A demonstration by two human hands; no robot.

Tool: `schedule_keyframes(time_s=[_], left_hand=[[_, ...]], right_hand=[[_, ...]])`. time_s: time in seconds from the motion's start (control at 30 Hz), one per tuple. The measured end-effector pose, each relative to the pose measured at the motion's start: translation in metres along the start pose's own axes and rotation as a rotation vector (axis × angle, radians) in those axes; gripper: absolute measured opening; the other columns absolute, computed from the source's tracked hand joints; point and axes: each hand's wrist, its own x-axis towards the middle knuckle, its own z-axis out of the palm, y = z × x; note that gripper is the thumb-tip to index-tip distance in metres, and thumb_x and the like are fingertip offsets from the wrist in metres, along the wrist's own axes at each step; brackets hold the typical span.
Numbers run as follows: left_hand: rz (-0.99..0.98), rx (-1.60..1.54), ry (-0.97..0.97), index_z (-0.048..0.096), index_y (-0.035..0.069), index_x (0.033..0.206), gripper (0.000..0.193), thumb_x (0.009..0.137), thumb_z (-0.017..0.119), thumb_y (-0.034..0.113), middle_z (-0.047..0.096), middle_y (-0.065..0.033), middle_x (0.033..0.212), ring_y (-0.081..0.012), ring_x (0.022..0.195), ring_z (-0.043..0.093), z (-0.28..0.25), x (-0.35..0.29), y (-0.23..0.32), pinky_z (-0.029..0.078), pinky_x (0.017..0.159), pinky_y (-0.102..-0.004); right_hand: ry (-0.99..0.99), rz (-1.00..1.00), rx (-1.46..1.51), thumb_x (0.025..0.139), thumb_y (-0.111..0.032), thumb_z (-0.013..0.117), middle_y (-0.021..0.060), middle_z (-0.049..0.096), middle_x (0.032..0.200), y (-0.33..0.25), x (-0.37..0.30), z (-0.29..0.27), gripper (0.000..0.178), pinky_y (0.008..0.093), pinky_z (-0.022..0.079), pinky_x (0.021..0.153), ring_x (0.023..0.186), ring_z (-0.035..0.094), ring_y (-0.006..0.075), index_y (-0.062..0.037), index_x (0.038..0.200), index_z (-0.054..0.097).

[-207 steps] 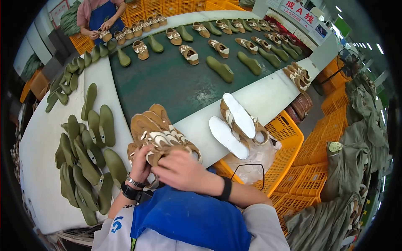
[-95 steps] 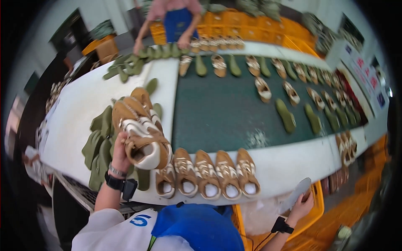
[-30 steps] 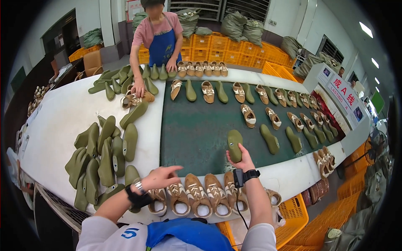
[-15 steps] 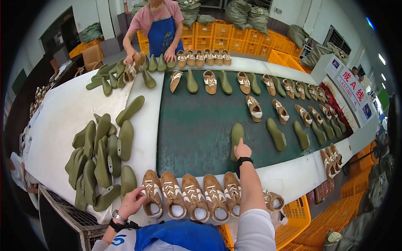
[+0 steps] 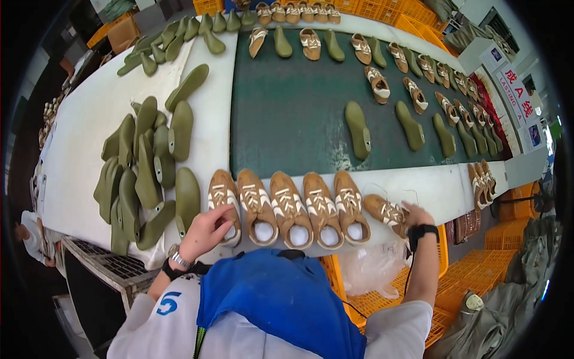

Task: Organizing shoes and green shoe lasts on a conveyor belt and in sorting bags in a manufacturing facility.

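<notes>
Resting by the leftmost shoe [image 5: 222,190] of the near row, my left hand [image 5: 204,234] has its fingers loosely bent, with a gap between thumb and forefinger. At the right end of that row, my right hand [image 5: 420,218] is closed around the heel end of a brown sneaker [image 5: 382,209] with white stripes; its toe points left. My fingers hide part of this shoe's heel. Several matching sneakers stand between my hands, laces up, with white stuffing in their openings. A green shoe last [image 5: 357,130] lies on the dark green belt beyond them.
A heap of green shoe lasts [image 5: 146,173] lies on the white table [image 5: 72,179] at left. More lasts and sneakers line the belt [image 5: 287,113]. An orange crate [image 5: 443,251] with a clear plastic bag [image 5: 371,266] stands below the right table edge.
My right hand has left the green last on the belt and come back to the sneaker at the right. My left hand stays by the leftmost shoe. The view has tilted down.
</notes>
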Motion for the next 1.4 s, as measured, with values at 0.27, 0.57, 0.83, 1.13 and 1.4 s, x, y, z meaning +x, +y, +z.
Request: schedule_keyframes(time_s=[0.27,0.57,0.83,1.13,1.4], left_hand=[[0.336,0.037,-0.172,0.053,0.004,0.116,0.037,0.081,0.059,0.011,0.061,-0.0108,0.080,-0.0271,0.074,0.060,0.020,0.022,0.034,0.048,0.067,-0.0369],[0.722,0.109,0.091,0.039,0.002,0.127,0.070,0.070,0.072,0.027,0.041,-0.0233,0.120,-0.0379,0.106,0.048,0.050,0.046,0.107,0.043,0.089,-0.0415],[0.530,0.205,0.339,0.040,0.000,0.127,0.064,0.068,0.060,0.012,0.046,-0.0246,0.121,-0.0367,0.092,0.058,0.043,0.052,0.089,0.051,0.075,-0.0390],[0.600,0.107,0.435,0.055,-0.003,0.098,0.026,0.074,0.053,0.005,0.062,-0.0205,0.097,-0.0322,0.074,0.063,0.027,0.058,0.073,0.053,0.063,-0.0368],[0.549,0.113,0.376,0.056,-0.001,0.095,0.021,0.077,0.060,0.008,0.062,-0.0176,0.075,-0.0324,0.065,0.061,0.021,0.051,0.074,0.050,0.056,-0.0387]], right_hand=[[0.519,0.288,0.338,0.077,-0.010,0.053,0.0230,0.063,0.090,-0.009,-0.058,0.085,0.036,0.0451,0.048,0.076,0.087,0.059,0.0410,-0.0070,0.113,0.056],[0.760,-0.242,0.748,0.075,-0.007,0.057,0.0243,0.061,0.088,-0.241,-0.131,-0.037,0.029,0.0452,0.047,0.070,0.082,0.059,0.0415,0.0006,0.103,0.056],[1.055,-0.354,0.621,0.073,-0.005,0.058,0.0171,0.061,0.078,-0.293,-0.144,-0.056,0.031,0.0410,0.047,0.064,0.071,0.060,0.0345,-0.0009,0.104,0.056],[0.950,-0.693,0.716,0.075,0.007,0.052,0.0185,0.062,0.091,-0.302,-0.151,-0.066,0.037,0.0349,0.049,0.068,0.080,0.063,0.0325,-0.0053,0.109,0.055],[0.914,-0.781,0.742,0.076,0.007,0.051,0.0169,0.062,0.085,-0.306,-0.151,-0.060,0.032,0.0360,0.048,0.065,0.076,0.061,0.0323,-0.0055,0.105,0.057]])
